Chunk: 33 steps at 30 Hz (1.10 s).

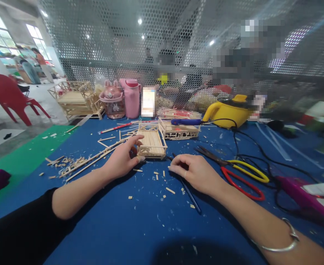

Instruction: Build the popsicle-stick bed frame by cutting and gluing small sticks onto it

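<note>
My left hand (128, 155) grips the left side of a small platform with railings (152, 141), built from thin wooden sticks, its thumb at the near left corner. Just right of the platform, my right hand (193, 172) is closed in a pinch; whatever its fingertips hold is too small to make out. A dark blue pen-like tool (191, 195) lies partly beneath that hand. Behind the platform sits a second stick-built piece (180, 131), with a blue glue gun (186, 122) across its top. Short stick offcuts (170, 190) are scattered between my hands.
Scissors with red and yellow handles (243, 180) lie right of my right hand, near a black cable (257, 147). Long sticks (92, 161) lie at left. A pink bottle (132, 97), a lit phone (148, 102) and a yellow pot (228, 112) stand before the perforated metal screen (123, 48).
</note>
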### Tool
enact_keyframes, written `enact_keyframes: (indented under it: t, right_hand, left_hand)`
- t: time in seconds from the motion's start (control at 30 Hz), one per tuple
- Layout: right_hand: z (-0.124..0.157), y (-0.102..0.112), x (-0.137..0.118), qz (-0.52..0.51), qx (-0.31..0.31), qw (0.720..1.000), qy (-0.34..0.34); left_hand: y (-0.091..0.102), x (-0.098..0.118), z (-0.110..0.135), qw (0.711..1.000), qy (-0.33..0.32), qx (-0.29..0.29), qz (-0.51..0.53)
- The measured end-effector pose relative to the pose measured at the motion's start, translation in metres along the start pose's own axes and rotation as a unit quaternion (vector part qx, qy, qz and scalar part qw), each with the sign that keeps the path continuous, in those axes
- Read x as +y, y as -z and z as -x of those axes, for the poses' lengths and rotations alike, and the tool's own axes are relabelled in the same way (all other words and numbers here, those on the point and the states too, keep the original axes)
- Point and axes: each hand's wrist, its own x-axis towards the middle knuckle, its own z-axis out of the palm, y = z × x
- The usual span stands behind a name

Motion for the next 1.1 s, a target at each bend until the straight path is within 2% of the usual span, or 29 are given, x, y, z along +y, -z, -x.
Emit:
enact_keyframes:
  t: [0.13, 0.27, 0.4, 0.53, 0.77, 0.93, 1.1]
  right_hand:
    - [0.001, -0.003, -0.001, 0.018, -0.014, 1.000, 0.003]
    - [0.004, -0.002, 0.000, 0.056, -0.054, 0.996, 0.045]
    - [0.007, 0.004, 0.003, 0.012, -0.070, 0.996, 0.063]
    - [0.008, 0.008, 0.004, -0.023, -0.075, 0.995, 0.054]
    - [0.004, 0.000, 0.002, 0.004, -0.102, 0.995, 0.017]
    - [0.004, -0.009, 0.005, 0.001, -0.072, 0.996, 0.046]
    - [0.004, -0.009, -0.002, 0.025, -0.081, 0.994, 0.072]
  left_hand:
    - [-0.001, 0.003, 0.008, 1.000, 0.014, -0.008, 0.004]
    - [-0.003, 0.004, 0.011, 0.998, 0.053, -0.021, 0.034]
    - [-0.002, 0.007, 0.011, 0.989, 0.083, -0.048, 0.116]
    - [0.003, 0.007, 0.010, 0.984, 0.080, -0.077, 0.141]
    - [0.001, 0.000, 0.009, 0.984, 0.076, -0.083, 0.139]
    - [0.000, -0.003, 0.009, 0.983, 0.068, -0.087, 0.146]
    - [0.000, 0.000, 0.010, 0.983, 0.052, -0.089, 0.149]
